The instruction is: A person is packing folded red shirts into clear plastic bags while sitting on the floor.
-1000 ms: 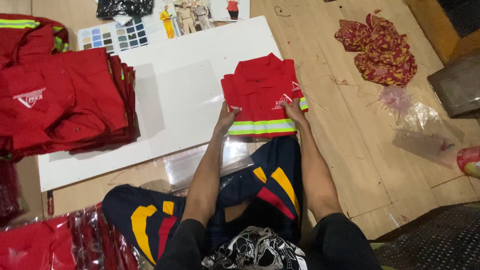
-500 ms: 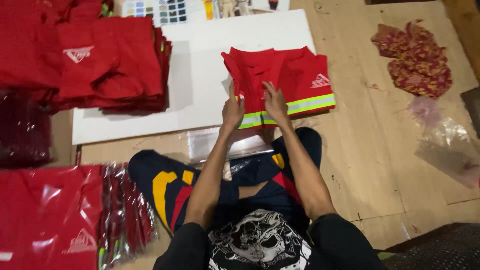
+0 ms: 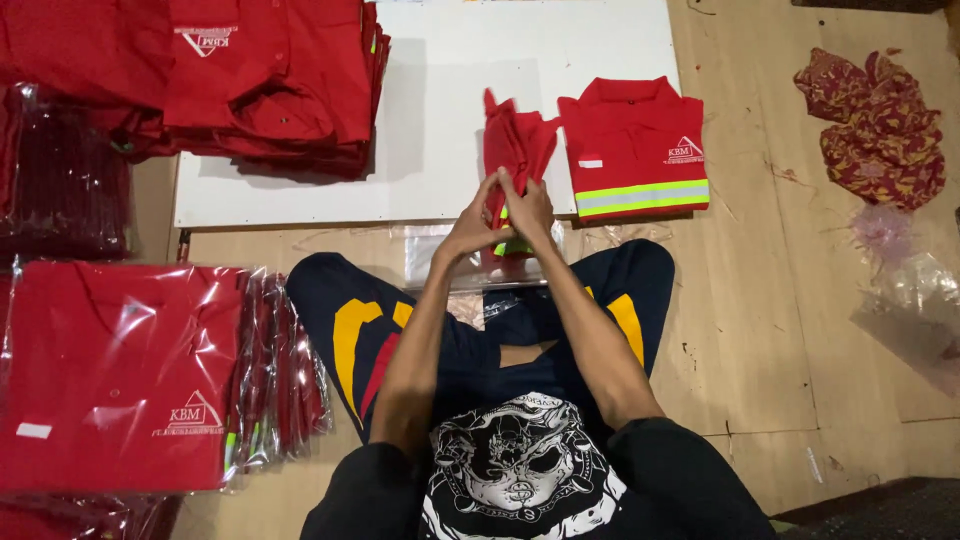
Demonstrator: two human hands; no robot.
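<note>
Both hands, left hand and right hand, grip the folded red shirt's lifted left half; bagged red shirts lie near left.

Both forearms reach forward and converge, left hand and right hand touching, fingers curled

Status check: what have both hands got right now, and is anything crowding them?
Left hand and right hand both gripping the half-folded red shirt, lifted on edge over the white board. Folded red shirt right beside it. Clear bag underneath.
</note>
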